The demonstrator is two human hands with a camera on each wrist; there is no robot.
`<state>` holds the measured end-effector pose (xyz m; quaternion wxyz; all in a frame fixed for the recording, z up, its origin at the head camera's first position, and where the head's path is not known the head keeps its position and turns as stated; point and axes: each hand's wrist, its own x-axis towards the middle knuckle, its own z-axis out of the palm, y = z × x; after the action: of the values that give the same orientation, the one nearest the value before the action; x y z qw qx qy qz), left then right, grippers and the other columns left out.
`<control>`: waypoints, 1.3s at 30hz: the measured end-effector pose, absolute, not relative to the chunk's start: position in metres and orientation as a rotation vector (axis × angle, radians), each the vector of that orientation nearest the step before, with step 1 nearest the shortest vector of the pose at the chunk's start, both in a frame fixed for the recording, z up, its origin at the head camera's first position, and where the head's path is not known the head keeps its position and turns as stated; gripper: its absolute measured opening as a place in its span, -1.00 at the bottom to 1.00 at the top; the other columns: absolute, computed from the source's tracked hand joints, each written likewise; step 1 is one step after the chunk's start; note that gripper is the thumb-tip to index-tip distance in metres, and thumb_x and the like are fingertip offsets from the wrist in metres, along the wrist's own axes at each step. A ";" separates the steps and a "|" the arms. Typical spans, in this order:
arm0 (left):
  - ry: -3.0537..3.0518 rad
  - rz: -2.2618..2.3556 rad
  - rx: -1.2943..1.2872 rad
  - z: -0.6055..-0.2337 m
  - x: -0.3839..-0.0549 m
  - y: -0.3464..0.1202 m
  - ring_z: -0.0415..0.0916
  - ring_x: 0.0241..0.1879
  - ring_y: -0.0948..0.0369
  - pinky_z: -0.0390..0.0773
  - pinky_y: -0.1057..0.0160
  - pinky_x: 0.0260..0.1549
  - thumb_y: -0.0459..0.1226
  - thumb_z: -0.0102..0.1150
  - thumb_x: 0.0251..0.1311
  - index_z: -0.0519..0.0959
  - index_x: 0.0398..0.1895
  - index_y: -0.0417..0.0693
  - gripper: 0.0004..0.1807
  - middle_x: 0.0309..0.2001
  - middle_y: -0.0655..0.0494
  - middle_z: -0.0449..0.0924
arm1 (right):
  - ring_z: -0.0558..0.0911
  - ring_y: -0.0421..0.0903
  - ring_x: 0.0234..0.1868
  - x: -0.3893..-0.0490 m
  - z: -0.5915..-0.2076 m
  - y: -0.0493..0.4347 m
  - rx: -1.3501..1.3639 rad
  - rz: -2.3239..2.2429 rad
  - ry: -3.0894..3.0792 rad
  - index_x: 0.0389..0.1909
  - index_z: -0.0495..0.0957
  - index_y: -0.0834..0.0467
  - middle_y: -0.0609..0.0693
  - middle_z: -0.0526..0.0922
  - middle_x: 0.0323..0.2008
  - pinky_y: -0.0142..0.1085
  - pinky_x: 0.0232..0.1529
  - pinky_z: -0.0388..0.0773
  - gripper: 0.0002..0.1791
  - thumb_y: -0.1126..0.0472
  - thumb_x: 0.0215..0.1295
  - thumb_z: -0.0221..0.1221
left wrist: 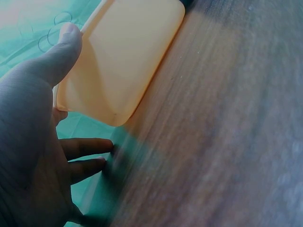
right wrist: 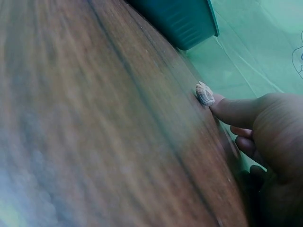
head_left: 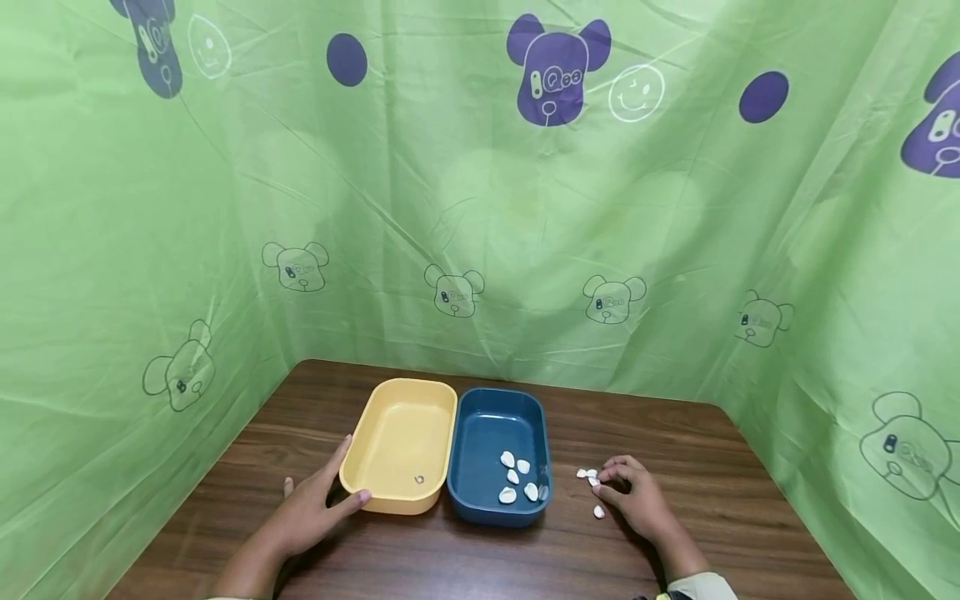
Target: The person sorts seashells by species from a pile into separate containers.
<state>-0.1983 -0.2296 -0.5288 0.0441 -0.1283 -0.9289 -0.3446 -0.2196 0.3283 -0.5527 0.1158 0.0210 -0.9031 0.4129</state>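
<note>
My left hand [head_left: 307, 508] rests at the near left corner of the yellow container [head_left: 405, 503], thumb along its front wall and index finger against its left side. The other fingers [left wrist: 87, 149] stretch out straight beside it. At the right, my right hand [head_left: 637, 497] has its thumb and curled index finger at a small white seashell [head_left: 594, 482] on the table. Two more seashells [head_left: 582, 473] lie just left of the fingertips. Another, ribbed seashell [right wrist: 205, 94] overlaps the thumb tip in the right wrist view.
The blue container [head_left: 498, 515] stands against the yellow one and holds several white seashells [head_left: 507, 495]. One small ring-like item [head_left: 419, 479] lies in the yellow container. A wooden table [head_left: 420, 558] carries everything, with a green printed curtain [head_left: 525, 217] around its back and sides.
</note>
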 end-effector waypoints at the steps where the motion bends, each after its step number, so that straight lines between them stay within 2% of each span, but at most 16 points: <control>1: -2.838 -1.055 -0.392 -0.529 -0.198 -0.229 0.21 0.57 -0.52 -0.30 -0.92 0.25 0.22 0.29 0.46 -0.12 0.84 0.13 0.12 0.71 -0.31 0.12 | 0.60 -0.19 0.08 -0.220 -0.553 0.328 0.060 1.209 -2.645 -0.32 0.79 0.10 0.05 0.69 0.03 -0.43 0.19 0.52 -0.88 0.30 0.24 0.56; 14: -2.852 -1.054 -0.392 -0.528 -0.196 -0.228 0.25 0.56 -0.52 -0.29 -0.92 0.26 0.21 0.28 0.46 -0.12 0.84 0.11 0.12 0.68 -0.32 0.18 | 0.61 -0.19 0.08 -0.219 -0.551 0.329 0.079 1.223 -2.622 -0.34 0.78 0.06 0.03 0.70 0.03 -0.42 0.20 0.52 -0.87 0.25 0.26 0.57; 27: -2.846 -1.055 -0.382 -0.532 -0.197 -0.229 0.24 0.55 -0.55 -0.31 -0.92 0.26 0.23 0.28 0.46 -0.13 0.84 0.14 0.12 0.68 -0.33 0.17 | 0.62 -0.18 0.11 -0.216 -0.549 0.329 0.094 1.315 -2.568 -0.30 0.78 0.11 0.07 0.70 0.10 -0.43 0.17 0.58 -0.90 0.24 0.31 0.54; 32: -2.840 -1.054 -0.387 -0.531 -0.197 -0.229 0.24 0.55 -0.55 -0.31 -0.92 0.26 0.21 0.28 0.46 -0.13 0.84 0.14 0.11 0.68 -0.32 0.17 | 0.61 -0.21 0.12 -0.214 -0.548 0.329 0.089 1.374 -2.543 -0.27 0.77 0.15 0.10 0.67 0.14 -0.45 0.12 0.61 -0.90 0.27 0.31 0.53; 34: -2.838 -1.051 -0.389 -0.530 -0.196 -0.229 0.24 0.55 -0.55 -0.30 -0.92 0.26 0.20 0.29 0.46 -0.12 0.84 0.13 0.11 0.68 -0.33 0.17 | 0.60 -0.24 0.11 -0.213 -0.548 0.330 0.087 1.391 -2.532 -0.25 0.77 0.16 0.12 0.66 0.17 -0.46 0.01 0.64 -0.89 0.27 0.31 0.53; 39: -2.838 -1.042 -0.393 -0.529 -0.195 -0.229 0.26 0.54 -0.54 -0.27 -0.92 0.25 0.20 0.29 0.46 -0.11 0.84 0.10 0.11 0.68 -0.32 0.18 | 0.58 -0.31 0.12 -0.214 -0.546 0.329 0.107 1.366 -2.481 -0.28 0.77 0.14 0.12 0.68 0.16 -0.51 0.03 0.59 -0.89 0.28 0.30 0.54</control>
<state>-0.1952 -0.2287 -0.5290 0.0467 -0.1287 -0.9299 -0.3414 -0.2143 0.3288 -0.5463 0.1530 0.0372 -0.8650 0.4764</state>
